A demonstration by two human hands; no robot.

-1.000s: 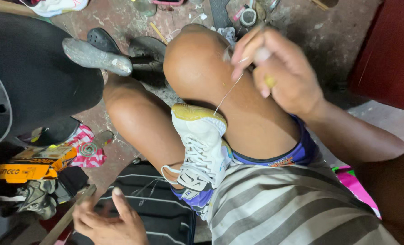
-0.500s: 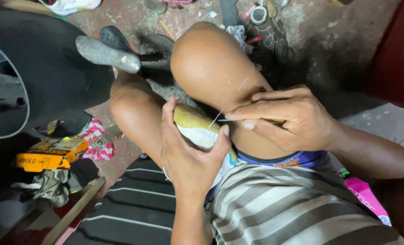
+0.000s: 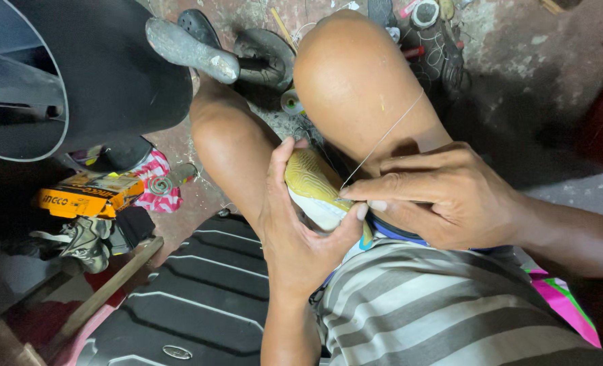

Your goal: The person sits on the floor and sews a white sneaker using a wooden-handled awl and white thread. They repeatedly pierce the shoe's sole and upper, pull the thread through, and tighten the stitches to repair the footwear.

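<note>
A white shoe with a yellow sole rests between my thighs, sole up. My left hand wraps around it from below, thumb near the heel side and fingers over the toe. My right hand presses against the sole's edge, fingertips pinched on a thin thread that runs taut up across my right knee. Whether a needle sits between those fingers is hidden.
A metal shoe last on a dark stand stands ahead at the left. An orange box, rags and a wooden stick lie at the left. A ribbed black tyre piece lies below. Shoes, thread spools and tools litter the concrete floor ahead.
My left hand came up from the tyre piece and took hold of the shoe. My right hand dropped from high above the knee down to the sole, thread still in it.
</note>
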